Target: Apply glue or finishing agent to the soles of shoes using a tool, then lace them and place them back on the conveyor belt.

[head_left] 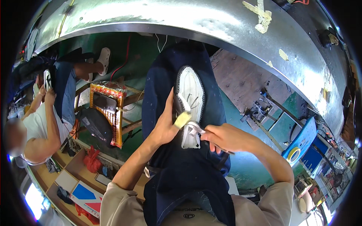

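A shoe upper (190, 88) lies sole side up along my lap, toe pointing away from me. Its white bottom has a dark stitched edge and a loose dark thread across the middle. My left hand (164, 125) is wrapped round its left side, with a pale yellow cover (183, 119) on the thumb pressing near the waist. In my closed right hand (226, 138) is a metal hand tool (196, 127) with a rounded, shiny head. That head is at the heel part, over whitish material; the tool's exact kind is not clear.
A metal workbench (151, 15) curves across the far side. To the left stand a wooden frame rack (118, 128) with a phone (105, 101) and a black bag (94, 124). Another person (49, 124) sits there, handling a shoe. A blue board (301, 139) with a tape roll (293, 154) is at right.
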A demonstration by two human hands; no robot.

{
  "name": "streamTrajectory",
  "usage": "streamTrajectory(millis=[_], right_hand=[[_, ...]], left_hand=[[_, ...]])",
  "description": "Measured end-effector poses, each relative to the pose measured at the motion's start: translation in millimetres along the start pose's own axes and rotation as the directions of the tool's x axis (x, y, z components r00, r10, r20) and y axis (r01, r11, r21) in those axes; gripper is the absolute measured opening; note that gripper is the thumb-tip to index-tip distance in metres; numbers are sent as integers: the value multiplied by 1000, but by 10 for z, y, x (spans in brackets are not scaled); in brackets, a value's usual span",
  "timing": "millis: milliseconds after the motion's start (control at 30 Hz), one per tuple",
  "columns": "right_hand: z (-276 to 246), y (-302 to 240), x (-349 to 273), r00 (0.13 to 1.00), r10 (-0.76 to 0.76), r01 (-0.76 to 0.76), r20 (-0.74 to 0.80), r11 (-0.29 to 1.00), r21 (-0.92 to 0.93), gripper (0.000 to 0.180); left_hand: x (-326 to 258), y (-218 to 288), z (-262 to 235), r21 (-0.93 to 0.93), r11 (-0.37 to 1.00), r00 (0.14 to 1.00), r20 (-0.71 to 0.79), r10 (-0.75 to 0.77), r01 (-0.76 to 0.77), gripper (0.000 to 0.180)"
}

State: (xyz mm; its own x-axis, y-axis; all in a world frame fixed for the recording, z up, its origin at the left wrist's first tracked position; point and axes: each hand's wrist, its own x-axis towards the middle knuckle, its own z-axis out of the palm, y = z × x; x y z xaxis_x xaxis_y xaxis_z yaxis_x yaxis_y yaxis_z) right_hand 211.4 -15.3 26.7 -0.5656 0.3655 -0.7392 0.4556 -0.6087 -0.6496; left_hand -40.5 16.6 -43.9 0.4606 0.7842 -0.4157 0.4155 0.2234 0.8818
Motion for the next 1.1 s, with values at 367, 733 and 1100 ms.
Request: streamTrajectory(millis=[367, 733, 1100], right_hand=[[117, 115, -374, 964, -156, 11, -216, 832, -555, 37], [-28, -161, 116, 946, -100, 192, -307, 938, 287, 35], [407, -88, 331, 785, -85, 218, -614, 965, 144, 34]], left_hand=[[-109, -12, -49, 27, 994, 987, 120, 104, -108, 134], [193, -109, -43, -772, 623, 967, -44, -250, 126, 55], [279, 226, 133, -672, 704, 945, -20, -325, 228, 50]])
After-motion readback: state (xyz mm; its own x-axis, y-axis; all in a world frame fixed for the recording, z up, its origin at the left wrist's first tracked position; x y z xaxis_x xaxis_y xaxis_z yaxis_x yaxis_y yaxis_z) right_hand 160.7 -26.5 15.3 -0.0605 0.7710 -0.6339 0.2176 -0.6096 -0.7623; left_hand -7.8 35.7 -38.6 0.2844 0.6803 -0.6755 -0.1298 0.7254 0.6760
